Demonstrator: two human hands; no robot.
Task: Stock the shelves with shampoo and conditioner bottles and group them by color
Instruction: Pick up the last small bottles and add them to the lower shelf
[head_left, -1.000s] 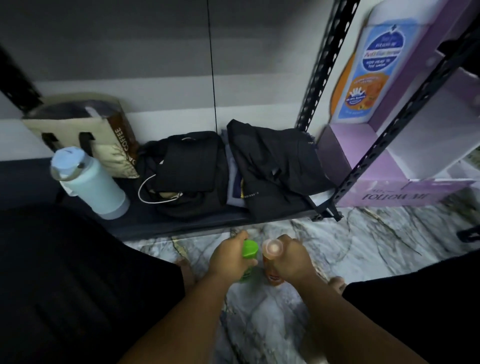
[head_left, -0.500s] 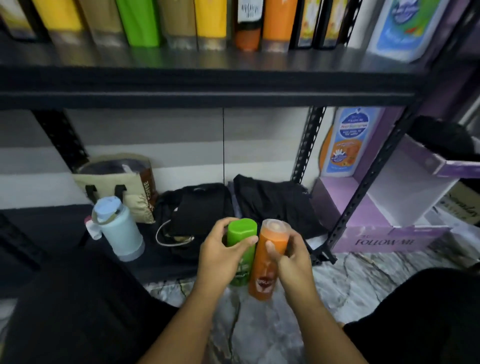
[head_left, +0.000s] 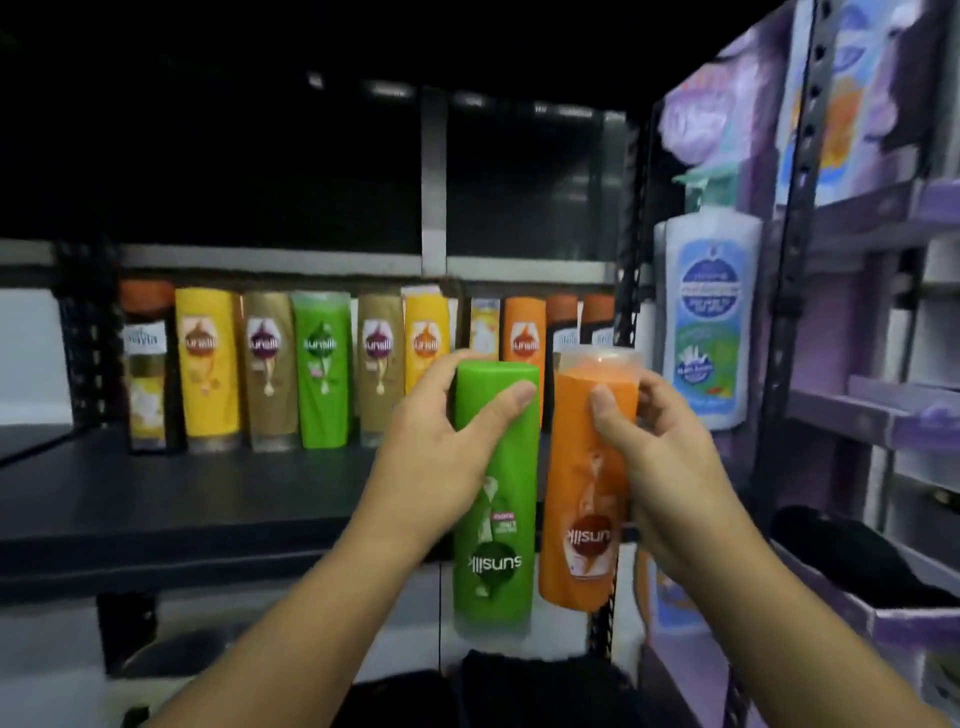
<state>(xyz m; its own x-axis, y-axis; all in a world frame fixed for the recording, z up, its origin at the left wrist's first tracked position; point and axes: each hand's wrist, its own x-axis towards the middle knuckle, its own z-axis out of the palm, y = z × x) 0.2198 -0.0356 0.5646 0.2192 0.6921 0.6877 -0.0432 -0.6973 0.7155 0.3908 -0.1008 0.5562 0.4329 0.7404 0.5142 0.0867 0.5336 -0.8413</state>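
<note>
Curled round the upper end of a green bottle (head_left: 493, 493), the left hand (head_left: 441, 452) gripped it with the thumb laid across the front and the fingers behind. The right hand (head_left: 670, 467) held an orange bottle (head_left: 584, 499) the same way, thumb on the front and fingers wrapped round its far side. The two bottles hung side by side, nearly touching, the orange one at three o'clock of the green. They were in the air in front of the dark shelf (head_left: 182, 499), not on it. Each label read "sunsilk" upside down, so both bottles were held inverted.

At ten to twelve o'clock of the hands, a row of ten bottles (head_left: 382, 364) stood upright along the back of the shelf. There were three dark ones with orange tops, two yellow, two tan-gold, one green, one pale yellow and one orange. Several showed the "sunsilk" badge, blurred. The white label on the leftmost could not be read.

At two o'clock stood one white pump bottle (head_left: 709, 312) with a blue label, its print too soft to read, beside a purple display stand (head_left: 883, 415).
</note>
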